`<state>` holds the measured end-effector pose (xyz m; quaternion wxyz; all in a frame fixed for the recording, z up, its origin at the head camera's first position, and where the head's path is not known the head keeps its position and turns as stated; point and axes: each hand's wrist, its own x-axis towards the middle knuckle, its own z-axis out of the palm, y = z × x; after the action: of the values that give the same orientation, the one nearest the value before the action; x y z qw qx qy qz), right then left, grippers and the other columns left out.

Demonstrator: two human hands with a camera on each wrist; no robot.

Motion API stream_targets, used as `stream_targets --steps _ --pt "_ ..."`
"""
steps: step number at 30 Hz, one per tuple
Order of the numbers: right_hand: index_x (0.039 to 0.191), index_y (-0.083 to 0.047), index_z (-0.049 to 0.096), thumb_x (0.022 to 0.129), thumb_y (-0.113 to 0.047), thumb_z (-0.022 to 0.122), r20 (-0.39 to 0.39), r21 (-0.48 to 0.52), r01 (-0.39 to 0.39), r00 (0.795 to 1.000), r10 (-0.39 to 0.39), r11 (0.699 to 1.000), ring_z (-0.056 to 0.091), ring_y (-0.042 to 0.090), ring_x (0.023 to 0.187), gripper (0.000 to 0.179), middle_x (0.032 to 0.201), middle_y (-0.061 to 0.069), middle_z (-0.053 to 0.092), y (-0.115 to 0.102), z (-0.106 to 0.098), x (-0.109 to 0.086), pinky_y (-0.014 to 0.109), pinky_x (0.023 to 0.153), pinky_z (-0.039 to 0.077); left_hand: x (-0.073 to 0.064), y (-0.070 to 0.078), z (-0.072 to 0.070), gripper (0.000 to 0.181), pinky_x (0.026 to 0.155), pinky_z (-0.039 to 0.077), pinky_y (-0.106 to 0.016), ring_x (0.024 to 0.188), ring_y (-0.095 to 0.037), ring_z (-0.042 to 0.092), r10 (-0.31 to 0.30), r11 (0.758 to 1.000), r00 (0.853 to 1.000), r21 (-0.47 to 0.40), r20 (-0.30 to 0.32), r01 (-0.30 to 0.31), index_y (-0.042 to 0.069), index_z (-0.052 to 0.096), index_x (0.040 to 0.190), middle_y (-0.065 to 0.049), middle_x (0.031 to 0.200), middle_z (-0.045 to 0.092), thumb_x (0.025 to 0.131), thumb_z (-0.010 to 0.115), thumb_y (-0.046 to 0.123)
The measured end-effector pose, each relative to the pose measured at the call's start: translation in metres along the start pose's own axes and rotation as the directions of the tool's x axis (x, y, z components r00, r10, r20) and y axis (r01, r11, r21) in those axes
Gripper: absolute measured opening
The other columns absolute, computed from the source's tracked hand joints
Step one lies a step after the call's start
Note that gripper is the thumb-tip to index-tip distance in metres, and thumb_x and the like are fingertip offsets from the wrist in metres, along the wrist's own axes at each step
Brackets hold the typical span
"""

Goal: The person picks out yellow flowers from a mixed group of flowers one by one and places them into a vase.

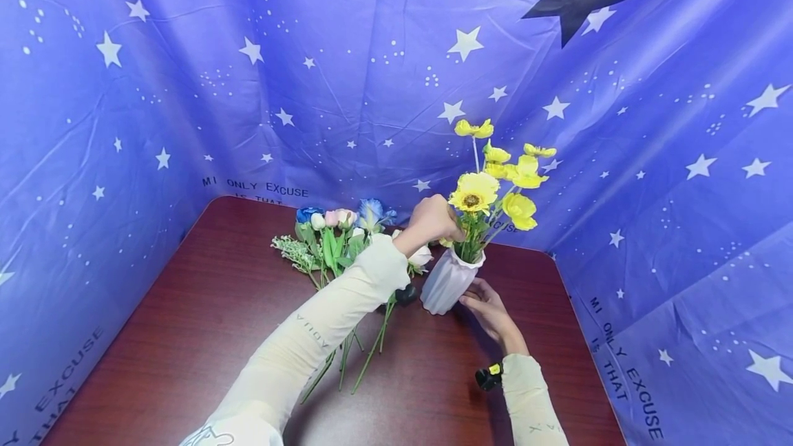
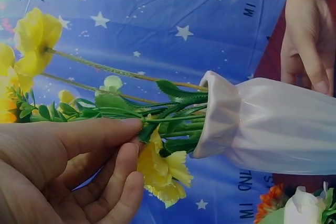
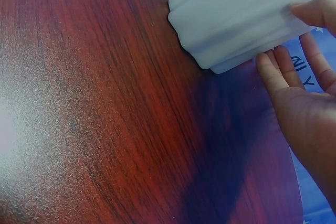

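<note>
A white fluted vase (image 1: 451,284) stands on the table, holding several yellow poppy-like artificial flowers (image 1: 473,193) on green stems. Just above its mouth, my left hand (image 1: 430,219) pinches a green flower stem (image 2: 149,120) between thumb and index finger. A yellow bloom (image 2: 164,174) hangs below those fingertips, close to the vase's rim. My right hand (image 1: 489,308) is beside the lower right of the vase, its fingers fairly straight and slightly spread. In the right wrist view, its thumb (image 3: 315,13) overlaps the vase's wall and its other fingertips lie along the vase's edge.
Left of the vase, several artificial flowers lie on the brown table (image 1: 235,294): a blue rose (image 1: 308,214), pink blooms (image 1: 341,217), a blue flower (image 1: 374,214) and a white rose (image 1: 421,257). Their stems point toward the front. Star-patterned blue cloth (image 1: 347,88) surrounds the table.
</note>
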<state>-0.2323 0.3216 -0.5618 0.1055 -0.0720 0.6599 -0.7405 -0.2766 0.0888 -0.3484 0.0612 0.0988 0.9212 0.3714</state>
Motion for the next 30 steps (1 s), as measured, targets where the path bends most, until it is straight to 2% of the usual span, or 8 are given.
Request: stream_targets --steps 6,12,18,25,30 --pt "0.123 -0.008 0.049 0.092 0.018 0.051 0.002 0.010 0.000 1.000 0.000 1.000 0.063 0.006 0.102 0.041 0.111 -0.003 0.062 -0.0002 -0.0001 -0.0007 0.019 0.091 0.056 0.0013 0.0014 0.0028 0.033 0.063 0.054 -0.023 0.063 -0.008 0.060 0.008 0.999 1.000 0.036 -0.019 -0.008 0.022 0.067 0.052 0.010 0.059 0.068 0.073 0.092 0.027" --pt "0.122 -0.010 0.050 0.092 0.018 0.052 0.000 0.018 0.000 1.000 0.000 1.000 0.063 0.006 0.102 0.041 0.111 -0.003 0.062 0.0000 -0.0003 -0.0004 0.019 0.091 0.056 0.0026 0.0010 0.0047 0.019 0.077 0.059 -0.027 0.082 -0.012 0.071 0.050 0.994 0.998 0.095 -0.045 -0.046 0.021 0.078 0.064 0.009 0.077 0.078 0.074 0.092 0.029" --pt "0.122 -0.011 0.051 0.092 0.017 0.052 -0.004 0.024 0.003 1.000 -0.003 1.000 0.064 0.006 0.101 0.042 0.110 -0.003 0.063 0.0012 -0.0004 -0.0007 0.019 0.091 0.056 0.0027 -0.0032 0.0061 0.012 0.077 0.060 -0.027 0.087 -0.015 0.073 0.086 0.993 0.995 0.081 -0.058 -0.081 0.022 0.082 0.071 0.008 0.084 0.080 0.075 0.091 0.029" --pt "0.123 -0.010 0.049 0.093 0.017 0.053 -0.019 0.007 -0.013 1.000 0.013 1.000 0.065 0.006 0.100 0.041 0.112 0.001 0.060 0.0032 0.0020 -0.0017 0.019 0.090 0.056 0.0003 -0.0067 0.0060 0.015 0.075 0.059 -0.027 0.078 -0.015 0.071 0.046 0.999 0.994 0.006 -0.100 -0.046 0.022 0.082 0.072 0.008 0.076 0.078 0.072 0.094 0.030" --pt "0.123 -0.007 0.048 0.092 0.017 0.055 -0.040 0.006 -0.026 0.999 0.026 1.000 0.065 0.007 0.099 0.040 0.112 0.002 0.060 0.0027 0.0044 -0.0030 0.019 0.089 0.056 -0.0013 -0.0080 0.0063 0.017 0.076 0.060 -0.027 0.081 -0.015 0.072 0.017 1.000 0.994 0.005 -0.105 -0.016 0.024 0.082 0.073 0.008 0.078 0.078 0.071 0.094 0.035"
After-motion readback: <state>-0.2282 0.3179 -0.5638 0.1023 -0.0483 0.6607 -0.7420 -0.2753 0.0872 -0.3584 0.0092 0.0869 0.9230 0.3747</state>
